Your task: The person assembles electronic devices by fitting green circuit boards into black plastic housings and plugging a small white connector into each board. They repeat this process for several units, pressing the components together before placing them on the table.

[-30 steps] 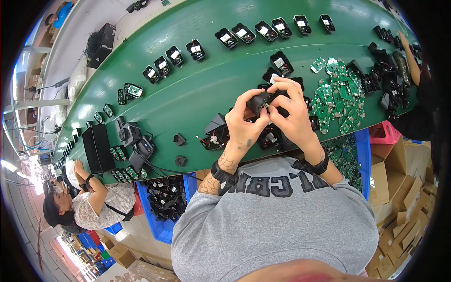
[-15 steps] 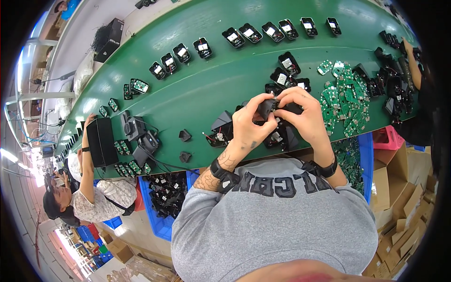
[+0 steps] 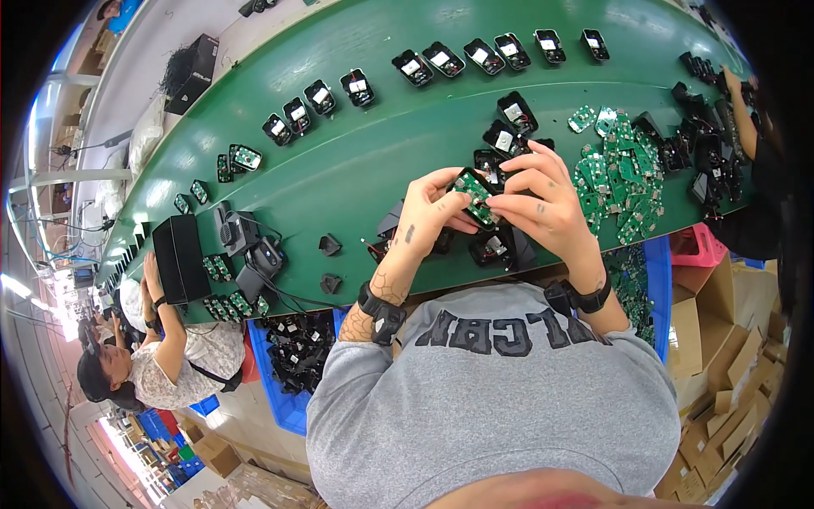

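Note:
My left hand [image 3: 428,212] is closed around a small black plastic housing [image 3: 463,176], tilted in front of my chest. A green circuit board [image 3: 471,197] shows in its open face, with my left thumb lying on it. My right hand [image 3: 547,202] has its thumb and forefinger closed at the board's right edge, the other fingers raised and bent. Just beyond and beneath my hands lie more black housings [image 3: 517,113] with white parts inside, some partly hidden by my fingers. To the right spreads a heap of loose green circuit boards [image 3: 623,170].
Rows of black housings [image 3: 413,68] line the green table [image 3: 373,144]. Two small black pieces [image 3: 330,245] lie left of me. Blue bins [image 3: 292,411] stand below the table edge. A co-worker [image 3: 182,360] sits at left beside a black box [image 3: 180,259]; another person's arm [image 3: 742,114] reaches in at right.
The housing in my hands has turned so its green board faces up. My right fingers have lifted and spread somewhat. The co-worker at left has drawn an arm back along the black box.

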A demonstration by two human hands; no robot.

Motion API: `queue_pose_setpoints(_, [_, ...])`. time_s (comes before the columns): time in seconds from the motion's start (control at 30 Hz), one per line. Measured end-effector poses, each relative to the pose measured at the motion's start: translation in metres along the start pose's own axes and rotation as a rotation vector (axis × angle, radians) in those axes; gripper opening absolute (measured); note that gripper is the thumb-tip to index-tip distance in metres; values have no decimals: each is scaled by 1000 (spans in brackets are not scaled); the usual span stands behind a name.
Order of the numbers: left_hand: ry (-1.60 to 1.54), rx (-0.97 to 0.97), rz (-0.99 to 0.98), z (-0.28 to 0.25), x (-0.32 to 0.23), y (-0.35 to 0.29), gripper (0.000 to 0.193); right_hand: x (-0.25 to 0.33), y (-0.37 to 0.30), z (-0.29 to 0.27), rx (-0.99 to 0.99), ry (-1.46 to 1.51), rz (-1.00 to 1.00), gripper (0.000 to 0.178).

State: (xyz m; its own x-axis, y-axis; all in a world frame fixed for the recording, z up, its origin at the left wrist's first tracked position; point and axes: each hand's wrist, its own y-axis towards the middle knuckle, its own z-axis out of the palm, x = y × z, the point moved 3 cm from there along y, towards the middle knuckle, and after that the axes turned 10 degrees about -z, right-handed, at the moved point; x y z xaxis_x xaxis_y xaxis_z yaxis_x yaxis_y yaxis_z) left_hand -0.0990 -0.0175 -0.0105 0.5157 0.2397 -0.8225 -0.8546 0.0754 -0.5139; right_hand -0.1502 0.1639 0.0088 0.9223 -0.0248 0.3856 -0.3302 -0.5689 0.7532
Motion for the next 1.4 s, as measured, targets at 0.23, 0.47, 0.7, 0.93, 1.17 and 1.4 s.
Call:
queue_pose_setpoints(0.23, [81, -162, 238, 15, 2, -3, 41, 2, -7, 17, -37, 173, 584, 9])
queue_pose_setpoints(0.47, [483, -444, 590, 26, 1, -9, 47, -8, -16, 32, -284, 131, 618, 10])
queue_pose_setpoints(0.7, [228, -504, 555, 23, -6, -2, 46, -1, -17, 49, -359, 410, 631, 25])
queue_pose_setpoints(0.93, [74, -244, 326, -17, -28, 35, 42, -6, -7, 25, -4, 181, 515, 48])
queue_pose_setpoints(1.17, [1019, -784, 474, -141, -70, 89, 42, -97, -67, -65, -51, -308, 813, 29])
queue_pose_setpoints(1.4, [1105, -888, 797, -143, -69, 97, 40, -141, -84, -53, 57, -599, 639, 40])
